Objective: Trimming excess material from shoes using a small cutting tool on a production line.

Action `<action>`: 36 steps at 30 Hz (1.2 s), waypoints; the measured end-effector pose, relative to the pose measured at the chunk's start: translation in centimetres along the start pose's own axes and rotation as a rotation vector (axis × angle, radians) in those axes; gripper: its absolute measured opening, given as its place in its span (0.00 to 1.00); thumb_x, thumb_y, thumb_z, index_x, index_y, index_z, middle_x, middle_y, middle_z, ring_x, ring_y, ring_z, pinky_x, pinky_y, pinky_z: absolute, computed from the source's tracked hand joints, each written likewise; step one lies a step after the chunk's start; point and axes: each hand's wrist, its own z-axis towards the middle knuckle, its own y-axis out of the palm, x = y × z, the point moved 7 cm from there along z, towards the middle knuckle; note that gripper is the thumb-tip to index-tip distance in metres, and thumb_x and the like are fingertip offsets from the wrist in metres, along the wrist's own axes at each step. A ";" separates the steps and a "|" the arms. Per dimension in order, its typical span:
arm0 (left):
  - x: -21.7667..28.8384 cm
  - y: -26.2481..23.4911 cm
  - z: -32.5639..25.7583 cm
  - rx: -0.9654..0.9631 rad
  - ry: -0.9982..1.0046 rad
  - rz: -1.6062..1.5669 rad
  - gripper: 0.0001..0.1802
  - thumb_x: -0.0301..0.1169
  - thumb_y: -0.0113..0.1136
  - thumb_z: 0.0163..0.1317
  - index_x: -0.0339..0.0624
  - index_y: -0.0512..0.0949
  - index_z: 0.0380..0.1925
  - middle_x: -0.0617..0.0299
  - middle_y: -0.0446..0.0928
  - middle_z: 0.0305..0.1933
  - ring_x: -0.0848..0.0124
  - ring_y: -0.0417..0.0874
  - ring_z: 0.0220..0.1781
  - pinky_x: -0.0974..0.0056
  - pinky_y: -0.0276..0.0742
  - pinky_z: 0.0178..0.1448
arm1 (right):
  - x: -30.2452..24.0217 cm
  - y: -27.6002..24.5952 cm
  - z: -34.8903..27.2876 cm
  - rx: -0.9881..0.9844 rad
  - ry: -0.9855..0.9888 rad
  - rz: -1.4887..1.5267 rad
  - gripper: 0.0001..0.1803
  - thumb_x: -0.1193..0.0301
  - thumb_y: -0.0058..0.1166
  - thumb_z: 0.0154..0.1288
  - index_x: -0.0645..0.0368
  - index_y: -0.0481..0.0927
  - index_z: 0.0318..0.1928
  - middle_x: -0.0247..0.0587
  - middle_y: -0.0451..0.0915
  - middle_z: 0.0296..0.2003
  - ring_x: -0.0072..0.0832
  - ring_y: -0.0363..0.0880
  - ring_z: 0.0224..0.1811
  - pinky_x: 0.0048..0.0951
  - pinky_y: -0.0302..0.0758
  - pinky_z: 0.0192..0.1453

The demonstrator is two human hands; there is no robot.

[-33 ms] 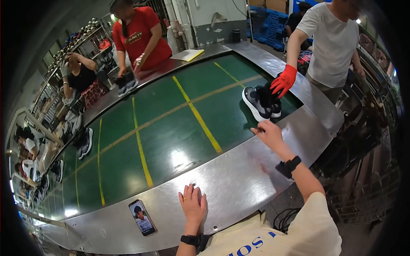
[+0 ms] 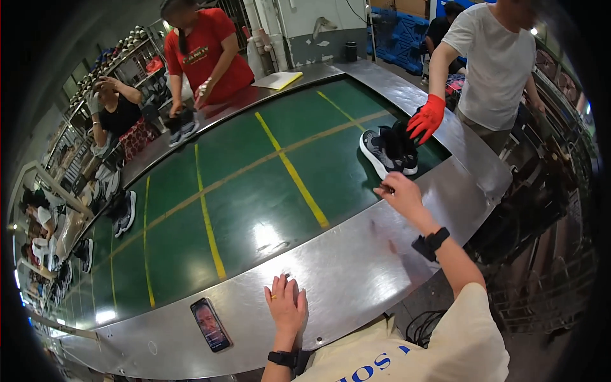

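Observation:
My left hand (image 2: 286, 307) lies flat on the metal table edge (image 2: 356, 286), fingers stretched out, with a yellow ring on one finger. A small dark bit sits by its fingertips. My right hand (image 2: 401, 194) hovers at the near side of a pair of black-and-grey sneakers (image 2: 382, 153) with white soles, its fingers loosely curled and nothing visible in them. Whether it touches the nearer shoe I cannot make out. The sneakers stand on the green conveyor belt (image 2: 248, 191). A co-worker's red-gloved hand (image 2: 426, 119) is at the far side of the pair.
A phone (image 2: 210, 325) with a lit screen lies left of my left hand. More sneakers (image 2: 126, 213) stand along the belt's left part. Across the belt, a person in red handles a shoe (image 2: 182, 127). A paper pad (image 2: 278, 80) rests on the far edge.
My right hand has risen slightly toward the sneakers, its fingers curled differently. The red-gloved hand has shifted slightly right. The phone's screen shows another picture. My left hand stays put.

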 end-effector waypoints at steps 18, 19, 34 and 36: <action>1.0 -0.6 -0.1 0.061 -0.062 0.039 0.17 0.31 0.58 0.52 0.45 0.75 0.45 0.57 0.71 0.55 0.57 0.68 0.61 0.46 0.52 0.66 | 10.9 1.9 6.9 -0.439 0.250 -0.341 0.31 0.48 0.65 0.40 0.55 0.80 0.42 0.50 0.77 0.38 0.44 0.75 0.46 0.39 0.73 0.49; 1.0 -0.6 0.0 0.058 -0.080 0.035 0.17 0.31 0.58 0.52 0.45 0.75 0.45 0.57 0.71 0.55 0.57 0.68 0.61 0.46 0.52 0.66 | 9.1 2.1 7.1 -0.420 0.224 -0.316 0.29 0.49 0.65 0.41 0.58 0.80 0.38 0.51 0.78 0.35 0.44 0.75 0.44 0.40 0.73 0.47; 0.9 -6.4 5.9 0.087 -0.218 -0.459 0.32 0.35 0.72 0.43 0.38 0.73 0.49 0.51 0.75 0.47 0.59 0.77 0.51 0.61 0.71 0.55 | -22.0 3.7 -12.5 -0.696 -0.420 0.012 0.17 0.55 0.64 0.47 0.54 0.80 0.32 0.47 0.73 0.27 0.43 0.78 0.24 0.38 0.76 0.25; 1.0 -7.2 5.6 0.048 -0.170 -0.386 0.30 0.34 0.72 0.42 0.39 0.74 0.47 0.52 0.76 0.45 0.58 0.78 0.49 0.61 0.72 0.52 | -22.8 4.0 -14.3 -0.735 -0.423 0.046 0.16 0.57 0.63 0.48 0.53 0.79 0.34 0.47 0.73 0.26 0.42 0.78 0.23 0.37 0.76 0.25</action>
